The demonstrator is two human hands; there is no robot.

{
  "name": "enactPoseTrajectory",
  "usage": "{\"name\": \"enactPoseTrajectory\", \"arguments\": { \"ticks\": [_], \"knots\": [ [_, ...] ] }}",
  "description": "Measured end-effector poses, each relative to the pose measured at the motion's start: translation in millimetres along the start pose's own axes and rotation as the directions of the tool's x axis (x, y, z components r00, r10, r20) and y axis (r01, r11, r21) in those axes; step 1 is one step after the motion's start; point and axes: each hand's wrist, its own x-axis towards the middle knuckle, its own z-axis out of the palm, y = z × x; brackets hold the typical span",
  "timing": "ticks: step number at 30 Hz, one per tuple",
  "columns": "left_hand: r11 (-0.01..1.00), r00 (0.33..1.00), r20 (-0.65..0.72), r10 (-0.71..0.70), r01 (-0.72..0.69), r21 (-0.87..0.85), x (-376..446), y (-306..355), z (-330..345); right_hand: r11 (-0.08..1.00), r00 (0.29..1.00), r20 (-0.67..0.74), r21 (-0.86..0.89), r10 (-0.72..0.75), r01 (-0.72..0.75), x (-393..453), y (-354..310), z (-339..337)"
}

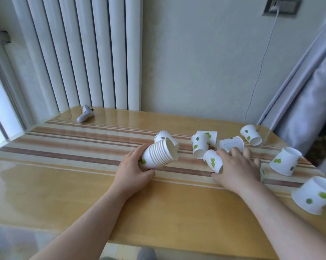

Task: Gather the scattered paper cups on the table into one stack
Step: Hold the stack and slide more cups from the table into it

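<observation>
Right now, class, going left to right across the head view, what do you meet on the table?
White gadget → left hand gripping cup stack → right hand on a loose cup → cup by the right edge.

A: The table [68, 184] looks like pale wood under a glossy, glass-smooth finish, with window light mirrored along its left edge. Brown and cream stripes run across it.

B: And the cups?

A: Matt white paper with green leaf prints. The stack [159, 155] shows ribbed, rolled rims, and the loose cup [213, 163] beside it has the same dull, smooth wall.

B: That small thing near the far left corner?

A: The white object [85, 114] looks like smooth plastic, slightly shiny. Beyond the right edge, the grey curtain [308, 102] is soft cloth with a faint sheen.
</observation>
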Motion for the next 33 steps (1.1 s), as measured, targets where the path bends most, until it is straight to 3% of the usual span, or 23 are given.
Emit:
{"name": "enactPoseTrajectory", "arguments": {
  "ticks": [5,10,18,23,24,26,27,28,30,33],
  "knots": [
    [1.000,1.000,0.008,-0.003,0.003,0.009,-1,2,-1,0.999,0.999,-0.031,0.013,-0.045,0.045,-9,-6,0],
    [1.000,1.000,0.011,-0.009,0.009,-0.002,-2,3,-2,0.879,0.991,0.070,0.472,-0.114,0.068,-15,-21,-17],
    [1.000,1.000,0.000,-0.007,0.007,-0.002,-2,4,-2,0.695,0.981,0.022,0.709,-0.191,0.120,-17,-48,0],
    [1.000,1.000,-0.001,-0.009,0.009,-0.007,-3,6,-3,0.317,0.999,0.036,0.947,0.037,-0.046,-22,-67,28],
    [1.000,1.000,-0.002,-0.009,0.009,-0.008,-3,6,-3,0.191,0.994,0.049,0.979,0.096,-0.067,-20,-68,30],
    [1.000,1.000,0.000,-0.010,0.010,-0.005,-3,6,-3,-0.169,0.983,0.094,0.983,0.160,-0.066,-12,-70,26],
    [1.000,1.000,0.002,-0.012,0.012,-0.003,-2,7,-3,-0.341,0.983,0.125,0.937,0.137,-0.071,-9,-72,19],
    [1.000,1.000,0.005,-0.013,0.013,-0.003,-2,7,-3,-0.436,0.988,0.123,0.897,0.096,-0.069,-7,-74,11],
    [1.000,1.000,0.005,-0.010,0.010,-0.002,-2,8,-3,-0.422,0.999,0.047,0.906,0.012,-0.038,-5,-80,-1],
    [1.000,1.000,0.004,0.001,-0.001,0.007,-2,8,-3,-0.280,0.997,-0.042,0.960,-0.057,0.024,-5,-93,-1]
  ]
}}
